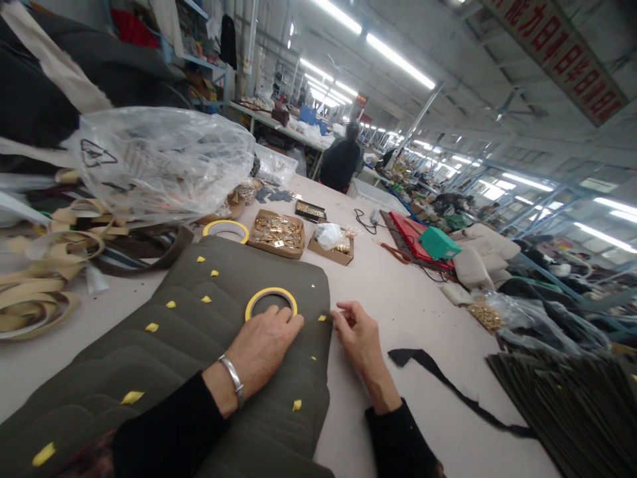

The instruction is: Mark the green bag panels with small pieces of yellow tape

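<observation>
Tape roll [271, 290], yellow-rimmed, lies on the dark green sheet [199, 358]; the left hand [263, 338] has its fingers bent over the near rim, though whether they grip it I cannot tell. The right hand [359, 338] is half curled by the sheet's right edge, next to a yellow scrap [322, 318]; what its fingertips hold, if anything, is hidden. Good handling, I judge, means keeping the sheet flat on the surface [368, 285], pressing lightly, and not dragging the roll across the scraps. Counted: two tape rolls, the second roll [223, 222] beyond the sheet; ten visible yellow scraps; two cardboard boxes [276, 249] with metal parts; one black strip [448, 385].
</observation>
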A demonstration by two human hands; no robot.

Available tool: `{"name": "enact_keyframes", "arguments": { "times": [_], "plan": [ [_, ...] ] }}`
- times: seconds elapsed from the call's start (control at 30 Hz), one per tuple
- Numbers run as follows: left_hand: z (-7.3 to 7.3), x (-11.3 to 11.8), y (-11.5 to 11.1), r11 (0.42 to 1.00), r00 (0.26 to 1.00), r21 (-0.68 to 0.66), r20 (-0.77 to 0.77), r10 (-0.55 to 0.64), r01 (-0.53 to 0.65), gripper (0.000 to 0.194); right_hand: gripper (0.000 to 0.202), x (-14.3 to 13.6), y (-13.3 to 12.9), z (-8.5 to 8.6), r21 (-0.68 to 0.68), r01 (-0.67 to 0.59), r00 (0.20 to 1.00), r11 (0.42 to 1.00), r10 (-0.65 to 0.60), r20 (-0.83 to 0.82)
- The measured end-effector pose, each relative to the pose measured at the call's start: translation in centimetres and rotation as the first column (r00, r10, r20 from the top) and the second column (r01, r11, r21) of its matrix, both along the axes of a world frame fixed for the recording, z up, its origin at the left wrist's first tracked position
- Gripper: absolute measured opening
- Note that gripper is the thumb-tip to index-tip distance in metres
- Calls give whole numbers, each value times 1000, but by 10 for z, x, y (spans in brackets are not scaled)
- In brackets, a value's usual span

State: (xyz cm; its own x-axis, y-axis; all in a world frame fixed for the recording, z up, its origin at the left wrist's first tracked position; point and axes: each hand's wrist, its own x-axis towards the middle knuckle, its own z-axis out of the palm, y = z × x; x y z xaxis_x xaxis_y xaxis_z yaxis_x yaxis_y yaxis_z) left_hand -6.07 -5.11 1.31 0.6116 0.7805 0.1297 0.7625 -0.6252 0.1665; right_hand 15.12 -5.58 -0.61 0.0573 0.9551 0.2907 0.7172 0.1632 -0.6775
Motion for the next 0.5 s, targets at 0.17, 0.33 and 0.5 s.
{"name": "enact_keyframes", "arguments": {
  "times": [0.17,0.33,0.5],
  "plan": [
    [-2,-2,1,999,1000,43,-8,-14,15,19,18,0,-7,-3,131,-329,898,935,266,350],
    [2,-3,3,999,1000,8,-1,-31,31,17,17,-13,4,-5,3,-155,938,988,146,315],
    [10,-8,6,998,994,-41,93,-53,57,18,15,-18,8,6,-220,17,988,975,17,153]
  ]
}}
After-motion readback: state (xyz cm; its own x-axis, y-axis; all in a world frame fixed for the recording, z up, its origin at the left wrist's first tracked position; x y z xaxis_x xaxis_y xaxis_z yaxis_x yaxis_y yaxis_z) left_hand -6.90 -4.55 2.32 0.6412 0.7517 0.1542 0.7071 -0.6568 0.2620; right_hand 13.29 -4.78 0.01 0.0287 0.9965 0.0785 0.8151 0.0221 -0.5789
